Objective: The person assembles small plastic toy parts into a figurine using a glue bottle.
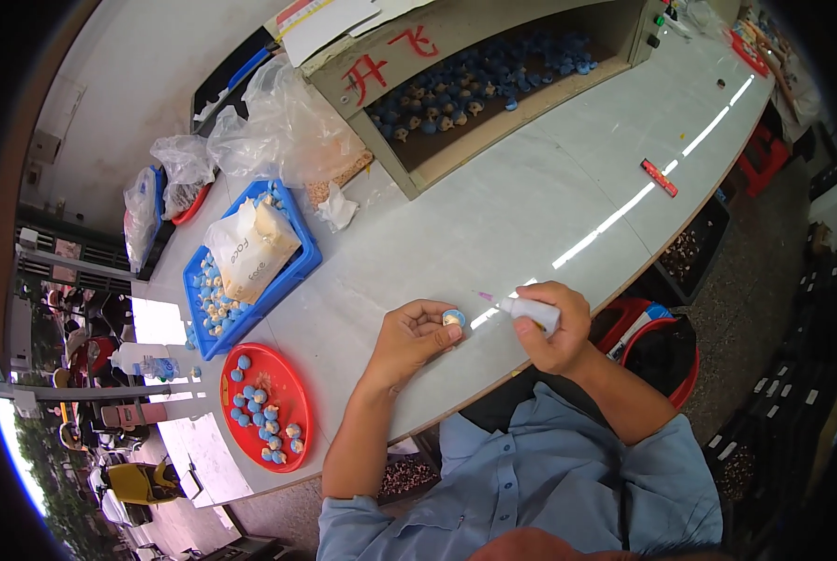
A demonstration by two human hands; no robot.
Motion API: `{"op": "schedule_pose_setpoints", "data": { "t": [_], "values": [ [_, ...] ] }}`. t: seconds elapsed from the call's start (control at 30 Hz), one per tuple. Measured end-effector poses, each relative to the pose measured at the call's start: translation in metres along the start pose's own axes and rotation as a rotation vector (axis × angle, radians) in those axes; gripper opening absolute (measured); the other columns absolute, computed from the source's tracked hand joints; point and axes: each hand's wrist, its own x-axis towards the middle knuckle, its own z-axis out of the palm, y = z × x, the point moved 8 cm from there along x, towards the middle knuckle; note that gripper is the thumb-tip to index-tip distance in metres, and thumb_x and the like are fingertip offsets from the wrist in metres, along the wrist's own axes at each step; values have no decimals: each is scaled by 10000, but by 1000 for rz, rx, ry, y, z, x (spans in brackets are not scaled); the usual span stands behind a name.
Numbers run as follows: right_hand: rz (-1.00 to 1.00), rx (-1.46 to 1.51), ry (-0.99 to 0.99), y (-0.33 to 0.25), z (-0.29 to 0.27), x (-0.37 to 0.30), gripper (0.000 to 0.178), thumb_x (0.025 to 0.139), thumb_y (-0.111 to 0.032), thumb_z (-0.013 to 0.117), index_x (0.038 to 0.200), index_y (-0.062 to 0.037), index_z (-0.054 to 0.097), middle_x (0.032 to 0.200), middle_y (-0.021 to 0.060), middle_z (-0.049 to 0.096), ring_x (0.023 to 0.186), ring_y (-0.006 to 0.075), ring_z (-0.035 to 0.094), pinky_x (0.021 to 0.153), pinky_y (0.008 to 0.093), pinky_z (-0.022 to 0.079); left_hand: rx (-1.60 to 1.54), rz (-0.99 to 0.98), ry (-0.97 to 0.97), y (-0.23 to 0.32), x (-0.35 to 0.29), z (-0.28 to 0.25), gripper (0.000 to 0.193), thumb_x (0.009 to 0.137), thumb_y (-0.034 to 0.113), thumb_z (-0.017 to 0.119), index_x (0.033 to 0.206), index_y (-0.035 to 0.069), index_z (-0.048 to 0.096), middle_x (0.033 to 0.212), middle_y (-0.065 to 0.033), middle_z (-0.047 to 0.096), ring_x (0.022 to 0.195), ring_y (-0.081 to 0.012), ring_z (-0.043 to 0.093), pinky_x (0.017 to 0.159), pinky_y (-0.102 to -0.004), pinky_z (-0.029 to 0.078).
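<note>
In the head view, looking down, my left grip [417, 334] is pinching a small blue-and-cream piece [453, 319] over the pale table [390, 252], near its front edge. My right grip [555, 329] is wrapping around a white squeeze bottle [533, 315], its thin pink tip [485, 295] pointing leftward, near the piece but not touching it. To my left, a round red tray [293, 385] is holding scattered blue pieces [267, 427]; beyond it, a blue rectangular tray [309, 251] is carrying many more, with a white pouch [250, 252] lying on top. Farther back, a long box [475, 39] is sheltering a heap of similar pieces [484, 89]. Off to my right, a small red packet [659, 178] is lying on the table.
</note>
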Motion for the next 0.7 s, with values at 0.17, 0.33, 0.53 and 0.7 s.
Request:
{"op": "schedule_pose_setpoints", "data": {
  "t": [0.17, 0.33, 0.53, 0.7],
  "values": [
    [515, 223, 194, 50, -33, -5, 240, 845, -64, 653, 1044, 31, 559, 918, 113, 672, 810, 154, 638, 751, 270, 496, -176, -19, -1, -1, -1, -4, 350, 829, 76, 753, 1121, -34, 594, 957, -105, 667, 865, -178, 681, 699, -233, 531],
    [536, -99, 188, 84, -93, 15, 278, 819, -32, 679, 1067, 11, 561, 926, 71, 631, 876, 151, 583, 820, 289, 456, -249, -23, -38, 1, -3, 0, 397, 830, 69, 748, 1167, -22, 559, 976, -101, 650, 873, -190, 684, 712, -242, 533],
    [530, -450, 177, 110, -131, 27, 292, 779, -26, 710, 1032, 12, 568, 905, 74, 603, 862, 182, 542, 819, 311, 444, -102, 60, 4, -3, 2, -3, 333, 803, -17, 745, 1090, 3, 577, 985, -90, 661, 879, -180, 689, 735, -236, 547],
    [628, -506, 178, 124, -136, 18, 342, 780, -38, 723, 1078, 13, 563, 969, 122, 611, 915, 220, 564, 845, 333, 449, -89, 75, 24, -5, 4, -4, 326, 809, -18, 741, 1087, -17, 569, 983, -105, 656, 850, -169, 687, 751, -246, 550]
  ]
}}
